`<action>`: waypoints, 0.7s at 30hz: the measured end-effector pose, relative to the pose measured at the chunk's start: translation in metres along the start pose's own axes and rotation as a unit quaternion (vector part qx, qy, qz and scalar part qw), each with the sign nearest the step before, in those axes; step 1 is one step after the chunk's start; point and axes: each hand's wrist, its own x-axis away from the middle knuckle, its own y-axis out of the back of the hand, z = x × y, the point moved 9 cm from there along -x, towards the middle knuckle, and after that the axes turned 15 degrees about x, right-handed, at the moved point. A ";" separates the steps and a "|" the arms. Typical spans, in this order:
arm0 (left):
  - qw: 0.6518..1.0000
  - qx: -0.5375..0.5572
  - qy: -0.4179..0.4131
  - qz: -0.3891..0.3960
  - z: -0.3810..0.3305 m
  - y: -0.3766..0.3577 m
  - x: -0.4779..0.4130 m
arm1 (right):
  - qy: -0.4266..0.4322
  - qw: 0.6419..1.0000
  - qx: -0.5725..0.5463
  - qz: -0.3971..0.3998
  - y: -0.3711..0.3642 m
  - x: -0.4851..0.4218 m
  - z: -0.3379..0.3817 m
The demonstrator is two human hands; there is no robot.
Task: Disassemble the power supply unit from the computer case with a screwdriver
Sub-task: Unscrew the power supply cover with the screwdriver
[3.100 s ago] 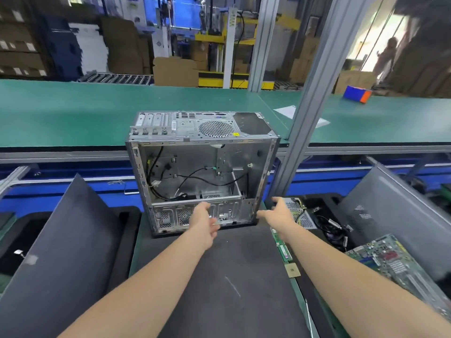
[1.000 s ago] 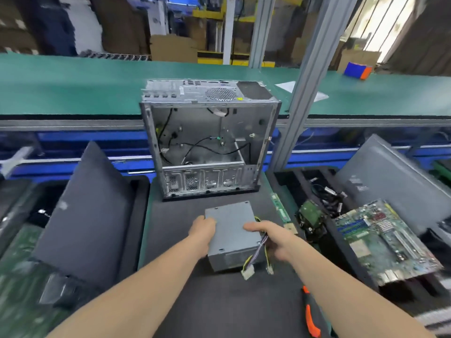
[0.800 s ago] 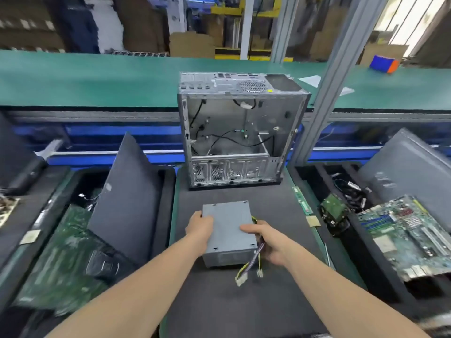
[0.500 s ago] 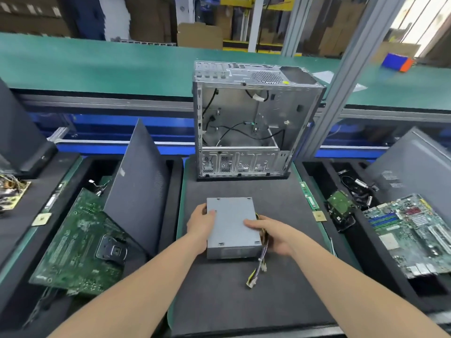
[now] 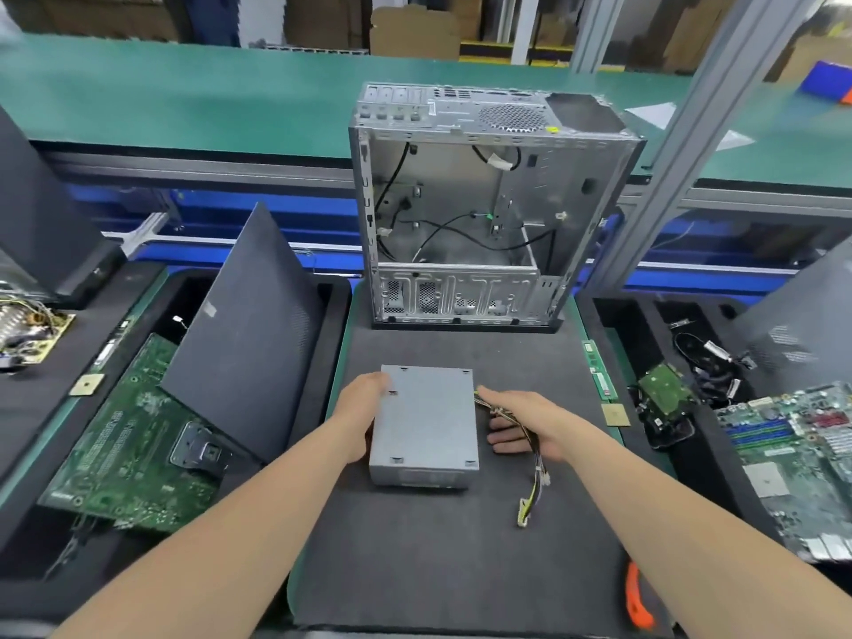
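The grey power supply unit (image 5: 426, 422) lies flat on the black mat (image 5: 442, 555), in front of the open, gutted computer case (image 5: 465, 196). My left hand (image 5: 362, 410) grips the unit's left side, thumb on the top corner, fingers hidden beside it. My right hand (image 5: 523, 424) is just right of the unit, fingers straight and off the box. The unit's yellow and black cable bundle (image 5: 532, 477) runs across that hand and trails down onto the mat. A screwdriver's orange handle (image 5: 638, 601) shows at the lower right edge of the mat.
A black side panel (image 5: 249, 334) leans over a green motherboard (image 5: 133, 435) in the left tray. On the right lie a memory stick (image 5: 599, 375), a processor chip (image 5: 616, 415), a hard drive (image 5: 664, 394) and another motherboard (image 5: 793, 458). An aluminium post (image 5: 668, 145) rises beside the case.
Since 3.1 s ago the power supply unit came out of the case and onto the mat. In the last half second my right hand left its right edge, fingers straightening.
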 end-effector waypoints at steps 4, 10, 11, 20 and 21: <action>0.995 0.076 0.065 -0.018 0.007 -0.004 -0.005 | -0.008 0.999 0.027 0.033 -0.007 -0.003 0.005; 0.995 0.083 0.058 -0.007 0.008 -0.005 -0.003 | -0.035 0.990 0.102 0.092 -0.014 0.001 -0.001; 0.996 0.076 0.056 -0.007 0.006 -0.004 -0.002 | -0.036 0.989 0.104 0.099 -0.015 0.003 0.000; 1.000 0.017 0.013 -0.004 0.002 -0.014 -0.005 | 0.027 0.989 0.082 0.121 -0.039 -0.002 0.022; 1.000 0.015 0.002 -0.008 0.001 -0.015 -0.006 | 0.030 0.991 0.078 0.104 -0.038 -0.001 0.024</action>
